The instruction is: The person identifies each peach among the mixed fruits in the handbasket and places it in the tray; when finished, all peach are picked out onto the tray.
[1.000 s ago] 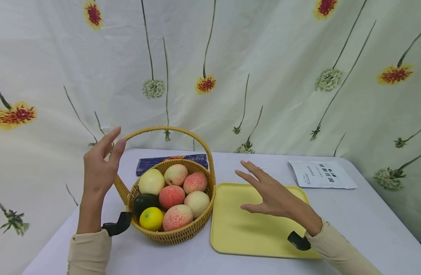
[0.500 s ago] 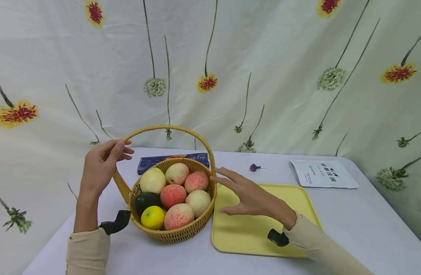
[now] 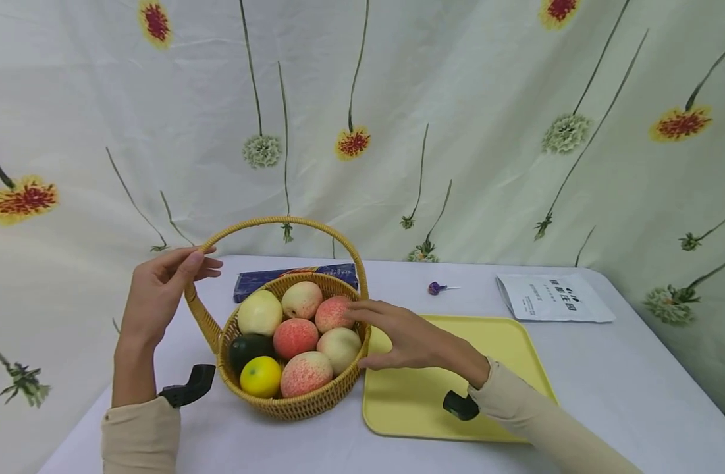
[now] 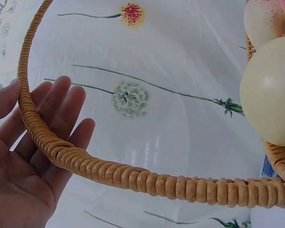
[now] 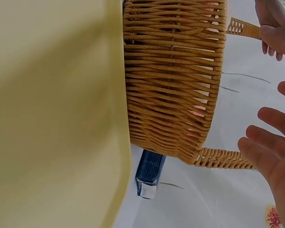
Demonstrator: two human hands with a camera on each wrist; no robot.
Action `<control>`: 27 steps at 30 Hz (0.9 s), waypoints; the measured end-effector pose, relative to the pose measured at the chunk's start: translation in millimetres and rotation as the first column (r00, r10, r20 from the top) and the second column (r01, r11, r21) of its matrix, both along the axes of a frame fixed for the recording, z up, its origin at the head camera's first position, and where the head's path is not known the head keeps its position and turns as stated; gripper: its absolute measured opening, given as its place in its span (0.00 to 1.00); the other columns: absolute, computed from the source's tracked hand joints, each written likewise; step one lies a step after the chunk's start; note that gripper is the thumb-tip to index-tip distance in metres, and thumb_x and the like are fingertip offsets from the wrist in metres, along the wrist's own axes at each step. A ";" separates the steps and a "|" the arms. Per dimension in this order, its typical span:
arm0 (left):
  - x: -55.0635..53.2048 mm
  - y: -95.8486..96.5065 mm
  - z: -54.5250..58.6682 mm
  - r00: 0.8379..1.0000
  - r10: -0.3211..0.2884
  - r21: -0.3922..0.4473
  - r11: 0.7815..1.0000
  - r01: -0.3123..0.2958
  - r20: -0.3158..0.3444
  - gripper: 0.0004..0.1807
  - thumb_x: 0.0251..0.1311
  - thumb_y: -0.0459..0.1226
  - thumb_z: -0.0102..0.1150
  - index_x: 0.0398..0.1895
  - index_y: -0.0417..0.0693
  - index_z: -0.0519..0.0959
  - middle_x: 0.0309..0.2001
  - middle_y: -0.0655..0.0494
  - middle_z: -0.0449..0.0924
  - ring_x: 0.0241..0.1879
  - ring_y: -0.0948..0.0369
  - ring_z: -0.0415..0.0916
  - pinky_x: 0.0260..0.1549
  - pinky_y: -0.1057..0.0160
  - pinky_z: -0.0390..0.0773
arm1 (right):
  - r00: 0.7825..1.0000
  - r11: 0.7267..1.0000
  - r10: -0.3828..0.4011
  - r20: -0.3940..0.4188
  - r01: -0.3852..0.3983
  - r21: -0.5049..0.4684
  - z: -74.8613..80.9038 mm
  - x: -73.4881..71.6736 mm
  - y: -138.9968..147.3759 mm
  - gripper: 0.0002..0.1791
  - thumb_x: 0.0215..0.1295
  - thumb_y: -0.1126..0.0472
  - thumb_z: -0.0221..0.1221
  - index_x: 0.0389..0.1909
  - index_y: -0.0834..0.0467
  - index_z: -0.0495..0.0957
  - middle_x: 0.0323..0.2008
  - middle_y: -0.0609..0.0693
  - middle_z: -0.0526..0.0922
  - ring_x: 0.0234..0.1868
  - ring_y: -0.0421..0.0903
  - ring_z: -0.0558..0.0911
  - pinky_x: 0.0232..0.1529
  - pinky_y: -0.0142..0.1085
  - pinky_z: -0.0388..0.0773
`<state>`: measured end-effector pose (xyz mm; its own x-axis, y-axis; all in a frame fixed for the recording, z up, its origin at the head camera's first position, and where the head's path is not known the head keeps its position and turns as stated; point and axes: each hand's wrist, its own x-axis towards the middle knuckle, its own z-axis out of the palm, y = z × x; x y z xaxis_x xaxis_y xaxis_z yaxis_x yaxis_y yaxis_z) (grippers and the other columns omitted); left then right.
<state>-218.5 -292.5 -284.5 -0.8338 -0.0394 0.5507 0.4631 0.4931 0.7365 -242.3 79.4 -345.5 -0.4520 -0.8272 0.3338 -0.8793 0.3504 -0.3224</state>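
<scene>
A wicker basket [image 3: 303,409] with a tall arched handle [image 3: 291,220] stands left of centre, full of fruit. My left hand [image 3: 157,289] holds the handle's left side; in the left wrist view the thumb lies on one side and the fingers [image 4: 61,102] pass behind it. Over the basket's right rim reaches my right hand [image 3: 406,339], fingers spread and nearly straight, overlapping a speckled peach [image 3: 334,312]. Among the fruit are a red peach [image 3: 295,338], a yellow lemon [image 3: 260,377], a dark green avocado [image 3: 249,352] and a pale round fruit [image 3: 259,312].
A yellow tray [image 3: 433,421] lies right of the basket, under my right forearm. Behind the basket is a dark blue box [image 3: 255,282]. A purple lollipop [image 3: 435,288] and a white pouch [image 3: 558,299] lie farther back. A flowered cloth [image 3: 475,131] hangs behind the table.
My left hand has come down onto the basket handle and moved slightly left, the handle leaning with it. My right hand has moved left from above the tray to the basket's rim.
</scene>
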 end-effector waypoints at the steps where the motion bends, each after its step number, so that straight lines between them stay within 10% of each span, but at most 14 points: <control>1: -0.4 0.0 -0.2 1.000 -0.006 0.008 1.000 0.006 -0.002 0.17 0.70 0.39 0.49 0.54 0.38 0.78 0.37 0.66 0.85 0.38 0.69 0.83 0.43 0.77 0.75 | 1.000 1.000 0.001 0.015 -0.001 0.011 0.9 0.7 -2.4 0.39 0.60 0.45 0.64 0.70 0.52 0.62 0.70 0.52 0.63 0.70 0.48 0.63 0.64 0.45 0.67; 14: -1.5 -2.1 -1.0 1.000 -0.017 0.009 1.000 0.016 0.024 0.17 0.71 0.39 0.49 0.56 0.44 0.78 0.38 0.70 0.83 0.37 0.69 0.82 0.41 0.77 0.76 | 0.978 0.997 0.047 0.202 -0.058 0.047 -1.3 -11.2 -38.7 0.38 0.59 0.46 0.64 0.69 0.50 0.64 0.67 0.44 0.66 0.66 0.42 0.67 0.64 0.39 0.66; 27: -1.4 -2.0 -0.8 1.000 -0.018 0.005 1.000 0.018 0.012 0.16 0.71 0.39 0.49 0.56 0.43 0.78 0.38 0.69 0.84 0.36 0.68 0.83 0.40 0.77 0.77 | 0.970 0.985 0.098 0.224 -0.127 0.117 -5.7 -9.0 -64.8 0.38 0.60 0.46 0.64 0.70 0.50 0.62 0.69 0.47 0.64 0.69 0.43 0.64 0.68 0.38 0.61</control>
<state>-219.9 -294.6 -285.3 -0.8408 -0.0273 0.5406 0.4629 0.4815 0.7443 -251.3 14.6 -351.3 -0.4031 -0.9066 0.1246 -0.8297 0.3046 -0.4678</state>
